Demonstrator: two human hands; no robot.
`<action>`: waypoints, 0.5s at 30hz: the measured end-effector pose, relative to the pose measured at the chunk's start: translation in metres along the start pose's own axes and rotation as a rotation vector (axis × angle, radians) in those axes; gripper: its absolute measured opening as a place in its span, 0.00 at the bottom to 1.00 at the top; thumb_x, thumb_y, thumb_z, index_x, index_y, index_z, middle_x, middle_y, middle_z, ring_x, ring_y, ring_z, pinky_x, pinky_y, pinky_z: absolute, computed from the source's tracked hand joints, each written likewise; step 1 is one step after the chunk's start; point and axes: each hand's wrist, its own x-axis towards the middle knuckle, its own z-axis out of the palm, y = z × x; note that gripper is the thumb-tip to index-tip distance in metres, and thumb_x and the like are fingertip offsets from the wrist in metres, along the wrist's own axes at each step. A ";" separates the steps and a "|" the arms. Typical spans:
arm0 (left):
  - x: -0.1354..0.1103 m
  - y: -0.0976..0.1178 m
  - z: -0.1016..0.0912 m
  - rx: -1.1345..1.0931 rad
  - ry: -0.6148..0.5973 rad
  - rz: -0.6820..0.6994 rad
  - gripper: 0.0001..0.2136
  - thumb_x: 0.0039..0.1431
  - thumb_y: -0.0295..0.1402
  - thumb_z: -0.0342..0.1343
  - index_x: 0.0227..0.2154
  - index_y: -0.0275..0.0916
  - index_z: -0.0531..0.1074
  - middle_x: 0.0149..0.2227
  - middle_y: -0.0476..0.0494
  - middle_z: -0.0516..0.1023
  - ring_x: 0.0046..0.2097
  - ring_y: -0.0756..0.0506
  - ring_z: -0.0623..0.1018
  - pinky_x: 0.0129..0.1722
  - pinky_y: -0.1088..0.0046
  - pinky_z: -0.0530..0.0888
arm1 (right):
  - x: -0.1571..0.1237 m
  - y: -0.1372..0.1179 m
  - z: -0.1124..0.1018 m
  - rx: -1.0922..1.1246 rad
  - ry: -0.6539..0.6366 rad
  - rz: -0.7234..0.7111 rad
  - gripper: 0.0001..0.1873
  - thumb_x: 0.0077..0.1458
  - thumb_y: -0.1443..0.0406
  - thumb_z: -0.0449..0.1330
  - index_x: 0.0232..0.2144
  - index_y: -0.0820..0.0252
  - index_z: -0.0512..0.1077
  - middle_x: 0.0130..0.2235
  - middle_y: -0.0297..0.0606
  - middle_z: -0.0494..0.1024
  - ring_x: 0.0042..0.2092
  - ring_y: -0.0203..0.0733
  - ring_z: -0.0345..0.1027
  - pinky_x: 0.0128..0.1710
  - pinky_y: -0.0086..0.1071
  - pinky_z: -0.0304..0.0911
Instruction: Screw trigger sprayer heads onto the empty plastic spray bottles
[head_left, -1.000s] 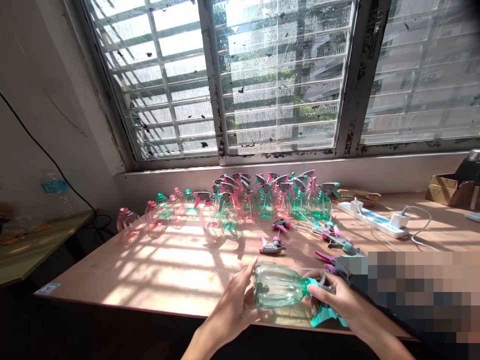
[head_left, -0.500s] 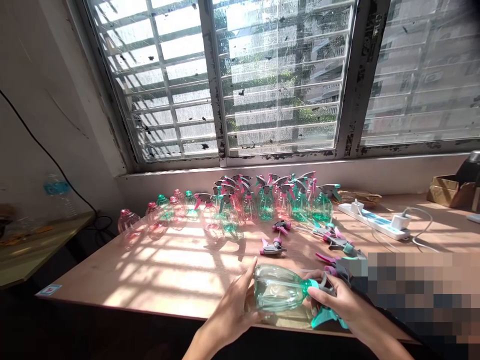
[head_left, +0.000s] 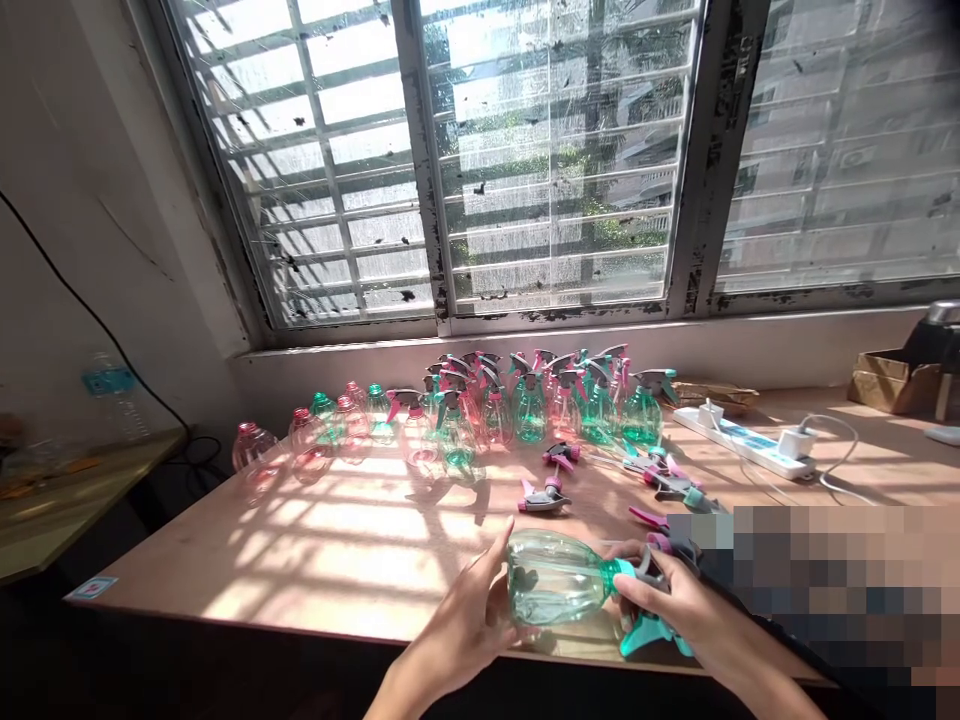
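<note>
While the green spray bottle (head_left: 555, 578) lies sideways above the near edge of the table (head_left: 360, 545), my left hand (head_left: 469, 615) cups its base with fingers spread, and my right hand (head_left: 679, 605) is closed round the teal trigger head (head_left: 651, 620) at its neck. Loose trigger heads (head_left: 545, 492) lie just beyond, and rows of bottles (head_left: 525, 400) stand by the window (head_left: 555, 150).

A see-through green bottle (head_left: 555, 578) carries a teal and grey trigger head (head_left: 651, 612). The pale wooden table (head_left: 360, 545) is barred with stripes of sunlight and shadow. The row of bottles (head_left: 529, 408) is tinted pink and green; loose trigger heads (head_left: 546, 494) are pink and grey. The power strip (head_left: 739, 437) is white and blue, the cardboard box (head_left: 885, 378) brown.
</note>
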 end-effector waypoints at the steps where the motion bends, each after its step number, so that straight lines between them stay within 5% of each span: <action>1: 0.000 -0.002 0.000 0.027 0.000 -0.013 0.51 0.57 0.26 0.64 0.72 0.55 0.35 0.72 0.43 0.58 0.70 0.34 0.62 0.65 0.56 0.67 | 0.000 0.000 0.000 0.005 -0.003 -0.005 0.24 0.51 0.50 0.71 0.42 0.59 0.74 0.22 0.33 0.79 0.27 0.46 0.74 0.31 0.40 0.69; 6: 0.000 -0.004 -0.003 0.210 0.072 -0.134 0.53 0.49 0.26 0.71 0.72 0.48 0.44 0.74 0.40 0.52 0.73 0.30 0.51 0.71 0.48 0.51 | 0.001 0.001 -0.001 0.032 -0.028 -0.010 0.24 0.50 0.51 0.72 0.43 0.58 0.74 0.24 0.32 0.80 0.27 0.44 0.75 0.32 0.39 0.70; 12: 0.002 0.003 0.001 -0.171 -0.024 0.004 0.51 0.57 0.24 0.64 0.72 0.55 0.35 0.71 0.41 0.59 0.69 0.33 0.63 0.66 0.53 0.66 | 0.001 0.000 -0.002 0.015 -0.047 -0.011 0.23 0.51 0.51 0.71 0.42 0.59 0.73 0.24 0.33 0.81 0.26 0.44 0.75 0.31 0.38 0.68; 15: 0.002 0.004 0.002 -0.127 0.000 -0.015 0.52 0.55 0.23 0.64 0.72 0.56 0.35 0.70 0.41 0.62 0.69 0.34 0.64 0.65 0.54 0.66 | 0.002 0.001 -0.003 0.003 -0.033 -0.024 0.23 0.52 0.51 0.71 0.42 0.59 0.73 0.23 0.33 0.81 0.26 0.45 0.75 0.34 0.42 0.69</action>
